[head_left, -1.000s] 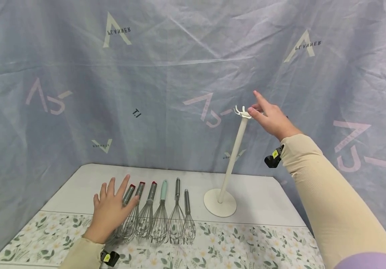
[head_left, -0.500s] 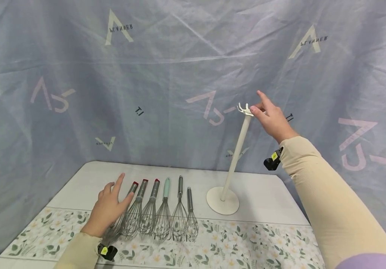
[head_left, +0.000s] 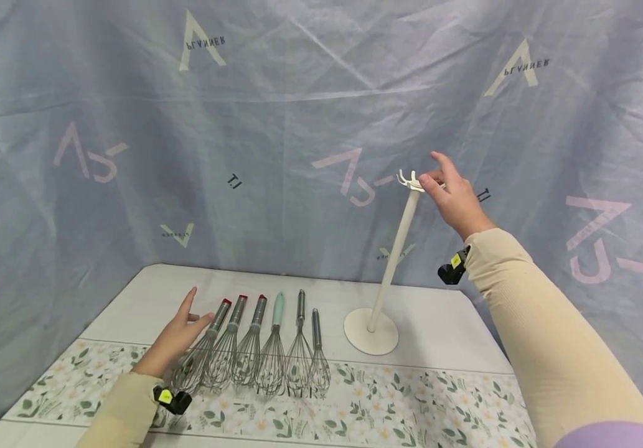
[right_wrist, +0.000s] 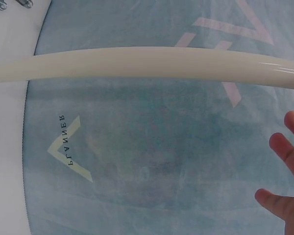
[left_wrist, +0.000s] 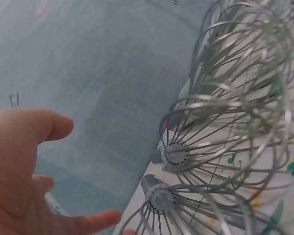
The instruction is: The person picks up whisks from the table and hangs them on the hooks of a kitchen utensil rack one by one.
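Whisks: left hand spread, empty, likely reaching stage; right hand at stand, can't tell grip; next probably calls for pinching a handle.

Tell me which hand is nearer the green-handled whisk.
Left. The left hand is left of the green-handled whisk, beside the leftmost whisk; the right hand is higher, to its right, beside the white stand.

head view: partly hidden behind right grip, hooks of white stand; cannot tell touching or apart. right wrist view: cut off at right edge, same grip and stand top. left wrist view: cut off at left, left grip; blurred, whisks.
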Motion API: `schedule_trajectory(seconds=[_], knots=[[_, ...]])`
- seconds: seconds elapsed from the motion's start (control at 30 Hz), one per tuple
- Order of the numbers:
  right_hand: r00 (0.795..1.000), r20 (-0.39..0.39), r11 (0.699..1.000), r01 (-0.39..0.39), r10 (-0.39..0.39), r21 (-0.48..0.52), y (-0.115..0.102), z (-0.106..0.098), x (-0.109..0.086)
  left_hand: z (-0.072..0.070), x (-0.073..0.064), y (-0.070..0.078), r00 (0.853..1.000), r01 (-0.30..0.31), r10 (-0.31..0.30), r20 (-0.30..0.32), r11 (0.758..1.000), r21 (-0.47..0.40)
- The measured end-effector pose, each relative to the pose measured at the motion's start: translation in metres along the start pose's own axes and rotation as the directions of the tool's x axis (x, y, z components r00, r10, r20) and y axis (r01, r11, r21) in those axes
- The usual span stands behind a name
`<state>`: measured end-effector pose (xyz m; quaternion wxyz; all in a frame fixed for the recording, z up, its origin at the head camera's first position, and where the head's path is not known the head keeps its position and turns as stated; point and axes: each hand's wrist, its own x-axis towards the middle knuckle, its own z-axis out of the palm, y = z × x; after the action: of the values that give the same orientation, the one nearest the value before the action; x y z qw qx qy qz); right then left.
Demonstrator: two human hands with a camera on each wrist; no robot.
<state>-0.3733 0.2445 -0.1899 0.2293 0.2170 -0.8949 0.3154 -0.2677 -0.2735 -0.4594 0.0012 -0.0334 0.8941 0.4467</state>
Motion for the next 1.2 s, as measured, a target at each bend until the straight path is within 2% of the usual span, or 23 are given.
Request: schedule_trajectory(seconds=[0.17,0.27,0.57,0.7,0.87,1.0,1.2], knots=[[1.0,-0.018,1.0,0.004,-0.004,0.0,0.002,0.002,0.0,0.003,0.01,-0.009,0.995,0.069,-0.06,0.08,0.99,-0.126],[1.0,-0.023,1.0,0.008,-0.008,0.0,0.002,0.003,0.0,0.006,0.016,-0.014,0.993,0.08,-0.067,0.099,0.988,-0.129],[1.0,-0.03,1.0,0.002,-0.003,-0.008,0.005,0.006,0.002,0.019,0.028,-0.026,0.993,0.095,-0.087,0.077,0.99,-0.101],[0.999,-0.032,1.0,0.006,-0.006,-0.006,0.006,0.009,0.002,0.021,0.026,-0.028,0.994,0.085,-0.084,0.063,0.996,-0.019],[0.999,-0.042,1.0,0.008,-0.008,0.006,0.005,0.009,0.001,0.022,0.022,-0.023,0.997,0.059,-0.062,0.052,0.997,0.057],[0.999,-0.046,1.0,0.007,-0.007,0.005,0.005,0.009,0.0,0.022,0.022,-0.023,0.997,0.069,-0.071,0.037,0.996,0.049],[0.999,-0.047,1.0,-0.003,0.003,0.005,0.005,0.009,0.0,0.025,0.025,-0.029,0.997,0.08,-0.08,0.018,0.996,0.026]])
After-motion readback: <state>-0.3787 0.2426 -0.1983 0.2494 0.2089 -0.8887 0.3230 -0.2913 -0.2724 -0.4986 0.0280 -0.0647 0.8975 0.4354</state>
